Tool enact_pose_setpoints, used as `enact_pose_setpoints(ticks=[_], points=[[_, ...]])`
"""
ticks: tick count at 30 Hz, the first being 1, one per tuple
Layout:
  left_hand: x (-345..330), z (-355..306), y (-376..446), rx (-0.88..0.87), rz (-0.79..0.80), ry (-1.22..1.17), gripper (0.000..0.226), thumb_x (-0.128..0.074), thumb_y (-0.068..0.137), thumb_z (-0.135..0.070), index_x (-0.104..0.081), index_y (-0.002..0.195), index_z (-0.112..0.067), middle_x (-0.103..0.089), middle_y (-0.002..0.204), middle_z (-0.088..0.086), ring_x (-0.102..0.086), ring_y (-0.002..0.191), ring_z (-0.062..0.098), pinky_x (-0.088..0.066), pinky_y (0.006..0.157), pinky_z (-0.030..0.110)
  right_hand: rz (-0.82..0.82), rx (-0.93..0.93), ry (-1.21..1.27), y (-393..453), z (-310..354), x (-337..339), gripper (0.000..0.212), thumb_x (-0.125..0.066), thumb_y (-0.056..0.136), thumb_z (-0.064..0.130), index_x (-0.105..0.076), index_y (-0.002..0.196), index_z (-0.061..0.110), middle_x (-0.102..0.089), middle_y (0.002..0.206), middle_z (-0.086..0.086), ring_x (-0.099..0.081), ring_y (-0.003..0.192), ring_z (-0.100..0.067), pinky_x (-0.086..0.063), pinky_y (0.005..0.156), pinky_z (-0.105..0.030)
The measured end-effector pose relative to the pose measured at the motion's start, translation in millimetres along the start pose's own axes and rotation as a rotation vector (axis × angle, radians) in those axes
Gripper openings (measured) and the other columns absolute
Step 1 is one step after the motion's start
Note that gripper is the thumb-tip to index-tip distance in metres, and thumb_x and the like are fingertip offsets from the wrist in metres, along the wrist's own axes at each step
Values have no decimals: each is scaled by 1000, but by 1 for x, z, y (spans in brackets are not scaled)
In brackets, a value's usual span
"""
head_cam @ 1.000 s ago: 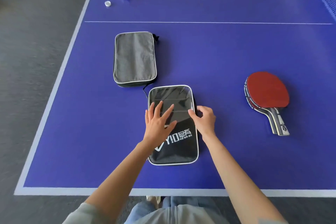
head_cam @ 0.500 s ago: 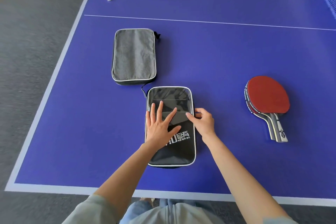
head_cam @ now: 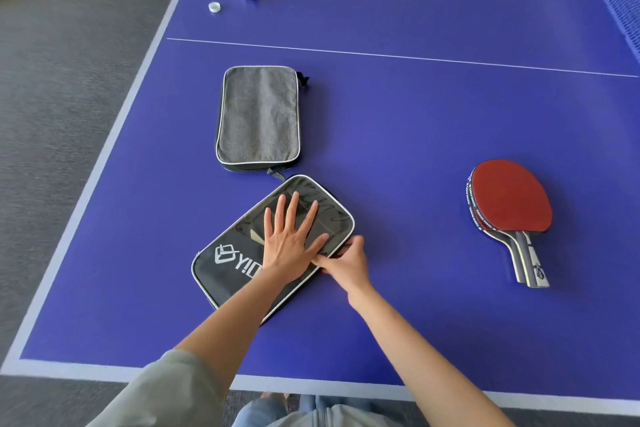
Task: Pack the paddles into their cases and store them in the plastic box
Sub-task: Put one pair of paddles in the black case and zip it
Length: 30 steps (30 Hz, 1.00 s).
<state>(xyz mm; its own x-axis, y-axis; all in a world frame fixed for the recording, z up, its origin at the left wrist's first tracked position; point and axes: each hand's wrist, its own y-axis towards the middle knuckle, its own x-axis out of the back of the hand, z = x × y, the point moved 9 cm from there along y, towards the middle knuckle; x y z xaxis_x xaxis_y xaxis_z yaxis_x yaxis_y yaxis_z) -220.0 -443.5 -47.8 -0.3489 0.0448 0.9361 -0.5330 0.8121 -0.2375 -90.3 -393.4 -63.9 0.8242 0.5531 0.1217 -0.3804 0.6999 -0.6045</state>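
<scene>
Black glossy rectangular zip case with white piping (head_cam: 239, 263), lying askew on the blue table (head_cam: 433, 135) near its front edge, pinned by flat, spread left hand (head_cam: 289, 241); right hand (head_cam: 346, 262) pinches its right-hand edge, likely the zipper; advise steady pressure, smooth pull along the seam.

Single head-worn view, looking forward and down — close over blue table (head_cam: 433, 121), wide-angle, no second view

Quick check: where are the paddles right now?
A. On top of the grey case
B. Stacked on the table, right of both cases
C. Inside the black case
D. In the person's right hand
B: the paddles lie stacked on the bare table, well right of the black case and grey case.
</scene>
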Motion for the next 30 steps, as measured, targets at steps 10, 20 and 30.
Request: enact_pose_setpoints(ticks=[10, 20, 30], points=[[13, 7, 4, 59, -132, 7, 58, -26, 91, -64, -14, 145, -47, -8, 158, 7, 5, 146, 31, 12, 114, 50, 77, 334, -468, 49, 60, 30, 26, -70, 83, 17, -66, 108, 13, -65, 107, -5, -63, 77, -20, -47, 69, -17], [11, 10, 7, 109, -163, 80, 58, -20, 87, -68, -17, 143, -52, -12, 159, 7, -2, 144, 42, -3, 109, 64, 213, 426, -579, 76, 107, -23, 38, -51, 90, 4, -55, 127, 10, -62, 123, -4, -58, 111, -19, -44, 93, -22], [10, 9, -4, -96, -132, 110, 57, -23, 87, -71, -18, 142, -54, -21, 157, 5, -15, 142, 42, -13, 111, 62, 720, 504, -921, 113, 122, -80, 44, -33, 97, 0, -56, 129, 19, -58, 132, 2, -48, 124, -13, -30, 100, -13]])
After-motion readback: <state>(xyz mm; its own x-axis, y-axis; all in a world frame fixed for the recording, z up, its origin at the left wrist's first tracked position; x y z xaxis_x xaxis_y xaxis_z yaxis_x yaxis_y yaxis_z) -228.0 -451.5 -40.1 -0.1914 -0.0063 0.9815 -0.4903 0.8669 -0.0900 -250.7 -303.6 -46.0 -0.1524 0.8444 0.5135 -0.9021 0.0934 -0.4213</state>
